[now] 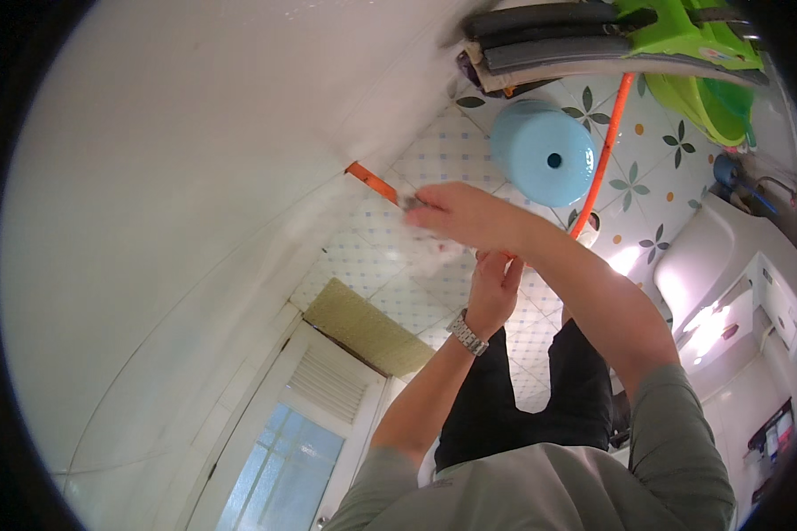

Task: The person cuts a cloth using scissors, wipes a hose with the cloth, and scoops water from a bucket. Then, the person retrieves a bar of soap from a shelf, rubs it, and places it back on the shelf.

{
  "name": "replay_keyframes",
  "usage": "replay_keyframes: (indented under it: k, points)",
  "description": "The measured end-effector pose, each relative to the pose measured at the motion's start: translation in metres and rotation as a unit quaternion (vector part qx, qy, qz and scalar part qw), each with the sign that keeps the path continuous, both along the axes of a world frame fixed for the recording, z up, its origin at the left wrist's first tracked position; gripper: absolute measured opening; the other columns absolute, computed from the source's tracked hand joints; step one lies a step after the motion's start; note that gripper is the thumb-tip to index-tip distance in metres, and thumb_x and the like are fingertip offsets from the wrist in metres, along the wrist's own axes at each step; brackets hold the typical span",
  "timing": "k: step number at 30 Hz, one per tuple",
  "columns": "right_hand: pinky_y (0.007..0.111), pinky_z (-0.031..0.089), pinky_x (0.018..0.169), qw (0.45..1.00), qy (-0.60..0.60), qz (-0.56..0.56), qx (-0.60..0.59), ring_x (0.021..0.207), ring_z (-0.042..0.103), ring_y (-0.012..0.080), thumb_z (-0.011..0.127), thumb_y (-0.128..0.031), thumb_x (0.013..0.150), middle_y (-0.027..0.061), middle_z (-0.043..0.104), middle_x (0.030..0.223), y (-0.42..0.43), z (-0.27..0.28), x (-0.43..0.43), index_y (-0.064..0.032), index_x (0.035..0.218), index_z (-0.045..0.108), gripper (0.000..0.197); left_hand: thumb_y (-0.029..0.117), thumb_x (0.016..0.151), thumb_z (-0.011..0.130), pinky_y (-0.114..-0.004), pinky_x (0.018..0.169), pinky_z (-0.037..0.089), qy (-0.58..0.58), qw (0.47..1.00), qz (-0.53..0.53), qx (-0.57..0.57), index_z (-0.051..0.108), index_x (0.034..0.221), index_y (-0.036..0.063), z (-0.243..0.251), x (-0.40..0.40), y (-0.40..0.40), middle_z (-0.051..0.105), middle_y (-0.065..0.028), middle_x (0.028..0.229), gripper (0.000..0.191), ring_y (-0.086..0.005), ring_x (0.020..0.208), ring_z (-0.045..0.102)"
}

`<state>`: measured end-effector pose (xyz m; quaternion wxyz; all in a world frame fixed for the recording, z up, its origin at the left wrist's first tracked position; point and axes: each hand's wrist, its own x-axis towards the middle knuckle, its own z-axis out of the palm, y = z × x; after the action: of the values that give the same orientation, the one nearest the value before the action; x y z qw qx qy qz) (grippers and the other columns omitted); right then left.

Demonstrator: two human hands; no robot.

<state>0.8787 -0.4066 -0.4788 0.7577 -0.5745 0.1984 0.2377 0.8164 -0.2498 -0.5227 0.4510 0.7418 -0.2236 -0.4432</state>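
Observation:
My right hand (455, 209), blurred, is closed around a small grey piece (408, 201) next to an orange strip (372, 182) that reaches toward the white wall. Whether the piece and strip are joined is not clear. Below it is a blurred white patch (432, 252) with a red spot. My left hand (495, 285), a metal watch (468, 332) on its wrist, pinches something orange just below my right forearm. A long orange pole (604, 159) runs down from the upper right and passes behind that forearm. Its link to what my left fingers hold is hidden.
A light blue plastic stool (538, 152) stands on the tiled floor ahead. Green plastic basins (697, 109) are at the upper right, beyond a dark curved bar (558, 50). A yellowish mat (365, 328) lies by the white door (292, 411). White fixtures (710, 232) line the right side.

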Motion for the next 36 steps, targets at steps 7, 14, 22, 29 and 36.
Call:
replay_keyframes:
  k: [7, 14, 22, 29, 36]
  points:
    - [0.043, 0.050, 0.070, 0.877, -0.157, 0.020, -0.454, 0.079, 0.063, 0.0360, 0.056, -0.028, 0.090, 0.0166, 0.065, 0.079, 0.006, -0.003, -0.095, -0.0023, 0.090, 0.059, 0.026, 0.003, 0.088, 0.057, -0.027, 0.062, 0.045, -0.023, 0.997, -0.049, 0.059, 0.061, 0.087, -0.0018, 0.002, -0.009, 0.007, 0.063, -0.0127, 0.078, 0.007, -0.0174, 0.068, 0.059]
    - [0.041, 0.042, 0.101, 0.737, -0.044, -0.534, 0.412, 0.110, 0.059, 0.0222, 0.042, -0.028, 0.100, 0.0050, 0.063, 0.116, -0.034, -0.009, -0.142, -0.0042, 0.121, 0.053, 0.034, 0.017, 0.098, 0.053, -0.026, 0.071, 0.047, 0.104, 0.987, 0.113, 0.050, 0.058, 0.105, 0.0013, -0.006, -0.009, -0.009, 0.064, -0.0031, 0.090, 0.018, -0.0109, 0.080, 0.057]
    - [0.040, 0.039, 0.104, 0.644, -0.112, -0.508, 0.561, 0.119, 0.054, 0.0225, 0.042, -0.039, 0.100, 0.0079, 0.054, 0.133, -0.048, 0.062, -0.183, -0.0032, 0.136, 0.045, 0.052, 0.015, 0.095, 0.055, -0.031, 0.095, 0.042, 0.250, 0.936, 0.245, 0.029, 0.049, 0.129, 0.0040, -0.009, 0.004, -0.037, 0.061, -0.0077, 0.117, 0.037, -0.0186, 0.106, 0.058]
    - [0.038, 0.039, 0.102, 0.723, -0.112, -0.489, 0.475, 0.121, 0.051, 0.0230, 0.038, -0.028, 0.095, 0.0079, 0.051, 0.137, -0.048, 0.121, -0.250, -0.0031, 0.144, 0.035, 0.055, 0.031, 0.099, 0.051, -0.036, 0.106, 0.035, 0.298, 0.949, 0.090, 0.049, 0.037, 0.141, 0.0043, 0.111, -0.043, -0.044, 0.043, -0.0100, 0.142, 0.052, -0.0221, 0.129, 0.044]
    - [0.040, 0.048, 0.086, 0.701, -0.118, -0.571, 0.412, 0.106, 0.060, 0.0246, 0.038, -0.041, 0.092, 0.0105, 0.059, 0.123, -0.008, 0.208, -0.304, -0.0067, 0.139, 0.041, 0.058, 0.051, 0.097, 0.042, -0.041, 0.111, 0.029, 0.530, 0.827, -0.065, -0.173, 0.033, 0.145, 0.0081, 0.255, -0.070, -0.095, 0.040, -0.0065, 0.145, 0.065, -0.0245, 0.133, 0.038]
